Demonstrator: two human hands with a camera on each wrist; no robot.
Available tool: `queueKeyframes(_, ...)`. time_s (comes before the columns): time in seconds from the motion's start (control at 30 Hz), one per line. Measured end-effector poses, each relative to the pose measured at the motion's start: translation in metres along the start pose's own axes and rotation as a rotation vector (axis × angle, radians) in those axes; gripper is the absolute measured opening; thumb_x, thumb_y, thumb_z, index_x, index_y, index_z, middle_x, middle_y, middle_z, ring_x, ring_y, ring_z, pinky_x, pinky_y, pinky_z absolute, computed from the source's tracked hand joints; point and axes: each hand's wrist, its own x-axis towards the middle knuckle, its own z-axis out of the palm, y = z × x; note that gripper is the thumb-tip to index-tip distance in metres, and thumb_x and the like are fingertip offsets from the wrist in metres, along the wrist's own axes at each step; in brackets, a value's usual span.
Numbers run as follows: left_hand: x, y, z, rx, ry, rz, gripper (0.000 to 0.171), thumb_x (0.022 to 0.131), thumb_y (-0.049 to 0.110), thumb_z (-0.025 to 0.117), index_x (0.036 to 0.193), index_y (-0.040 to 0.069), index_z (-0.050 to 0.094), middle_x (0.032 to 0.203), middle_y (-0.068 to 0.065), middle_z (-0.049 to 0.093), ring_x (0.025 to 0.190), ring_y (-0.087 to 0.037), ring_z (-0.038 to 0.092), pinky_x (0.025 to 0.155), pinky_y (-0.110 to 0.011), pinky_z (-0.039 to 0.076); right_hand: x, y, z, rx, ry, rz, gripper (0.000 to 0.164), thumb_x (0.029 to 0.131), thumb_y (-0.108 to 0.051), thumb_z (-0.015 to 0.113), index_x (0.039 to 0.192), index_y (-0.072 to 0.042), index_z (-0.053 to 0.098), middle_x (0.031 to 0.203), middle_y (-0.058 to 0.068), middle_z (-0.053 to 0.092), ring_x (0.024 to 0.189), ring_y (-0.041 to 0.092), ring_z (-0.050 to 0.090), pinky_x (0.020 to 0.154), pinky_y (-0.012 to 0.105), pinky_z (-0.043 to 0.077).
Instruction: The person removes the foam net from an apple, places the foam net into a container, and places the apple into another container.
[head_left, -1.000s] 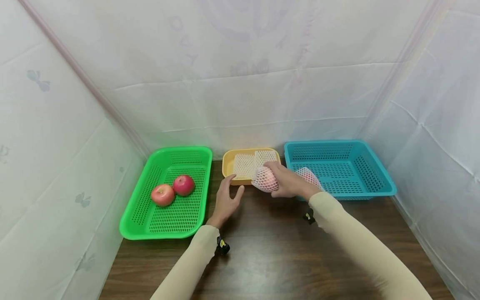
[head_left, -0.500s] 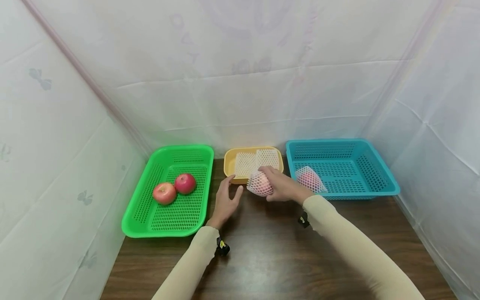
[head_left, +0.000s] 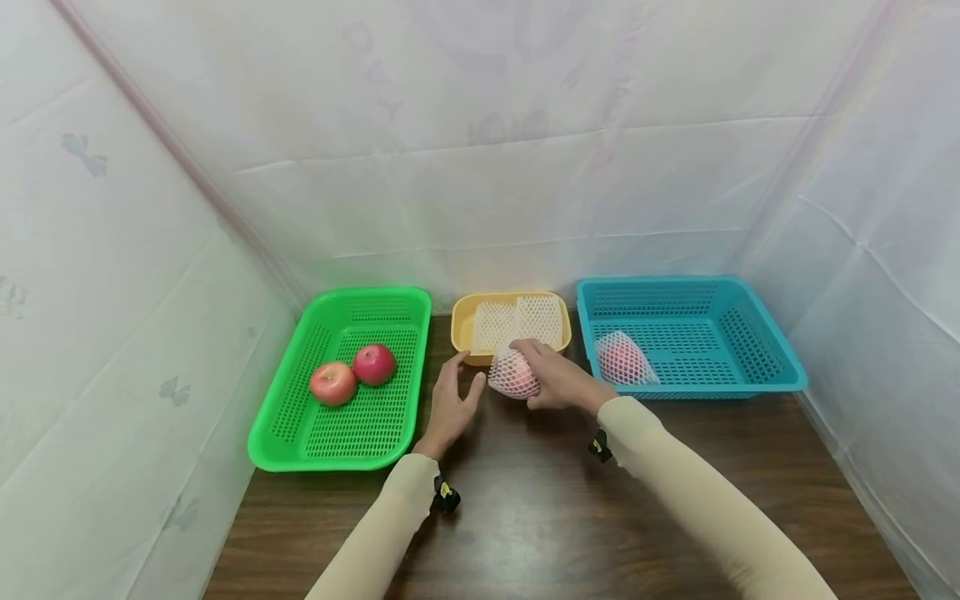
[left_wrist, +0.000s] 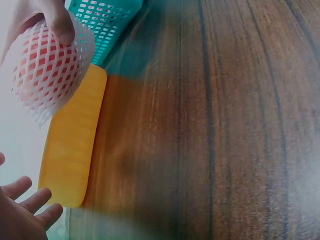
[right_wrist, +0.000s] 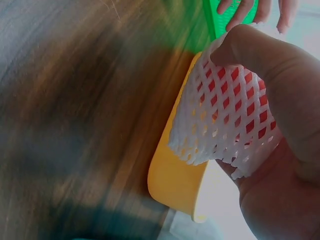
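My right hand (head_left: 553, 377) grips an apple in a white foam net (head_left: 513, 373), thumb on the near side in the right wrist view. The held apple is above the table, just in front of the yellow tray (head_left: 459, 327). To its left, my left hand (head_left: 450, 404) has its fingers spread and holds nothing; the fingertips point at the tray's front left corner. Inside that tray lie two flat white foam nets (head_left: 492, 327). Another netted apple (head_left: 624, 360) lies in the near left corner of the blue basket (head_left: 693, 388).
A green basket (head_left: 259, 443) at the left holds two bare apples, one paler (head_left: 333, 383) and one deeper red (head_left: 374, 364). White sheeting (head_left: 480, 208) rises behind and at both sides of the wooden table (head_left: 555, 508).
My right hand has carried the netted apple a little left, away from the blue basket and closer to my left hand. The left hand has stayed nearly still. The view has shifted slightly.
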Motion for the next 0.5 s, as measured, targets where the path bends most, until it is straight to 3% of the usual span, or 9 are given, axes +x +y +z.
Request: queueKeyframes(0.5, -0.005, -0.001, -0.002, -0.005, -0.003, -0.014, 0.052, 0.102, 0.019, 0.059, 0.151, 0.011, 0.044, 0.15, -0.015, 0.047, 0.134, -0.039, 0.049, 0.109, -0.054, 0.041, 0.004, -0.004, 0.019, 0.003, -0.029, -0.031, 0.1, 0.079, -0.015, 0.089, 0.158, -0.017, 0.028, 0.155, 0.008, 0.039, 0.137, 0.022, 0.044, 0.113, 0.043, 0.041)
